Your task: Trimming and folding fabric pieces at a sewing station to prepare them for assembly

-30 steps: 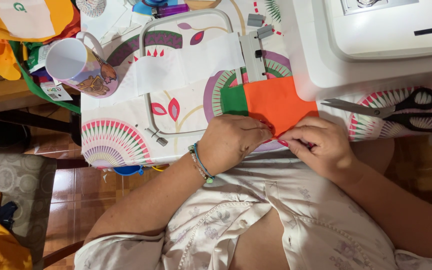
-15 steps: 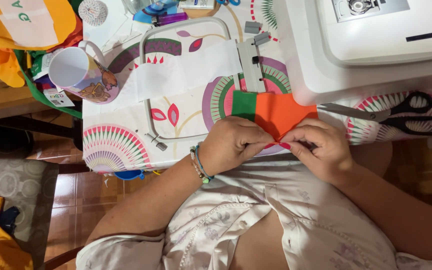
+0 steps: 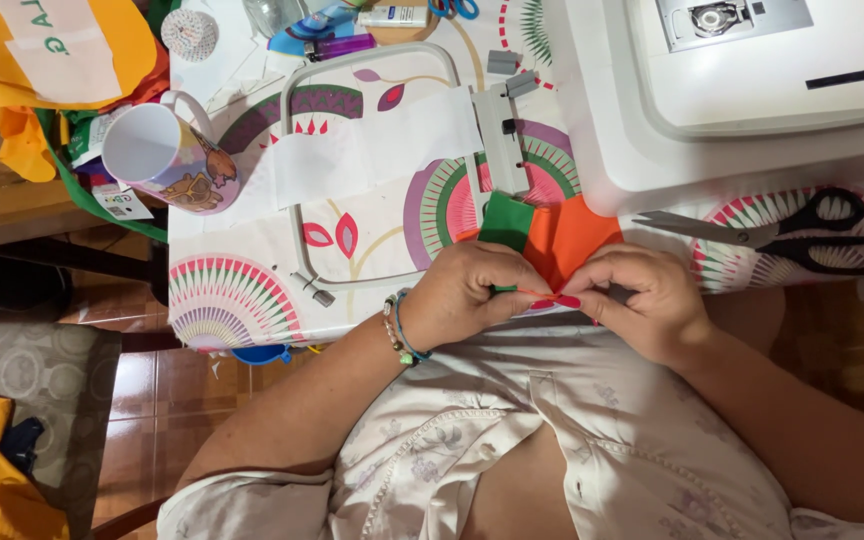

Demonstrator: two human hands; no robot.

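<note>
Mug (image 3: 167,155) and empty hoop frame (image 3: 297,210) lie on bench (image 3: 222,290). Left hand (image 3: 467,295) and right hand (image 3: 642,300), each grip pinching the near edge of the orange-and-green cloth (image 3: 562,235) at bench edge. Scissors (image 3: 792,232) untouched; cloth not yet hooped.

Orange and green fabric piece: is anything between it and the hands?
Nothing visible. Both the left hand and the right hand already pinch the near edge of the orange and green fabric piece directly. The scissors lie apart, to the right.
</note>
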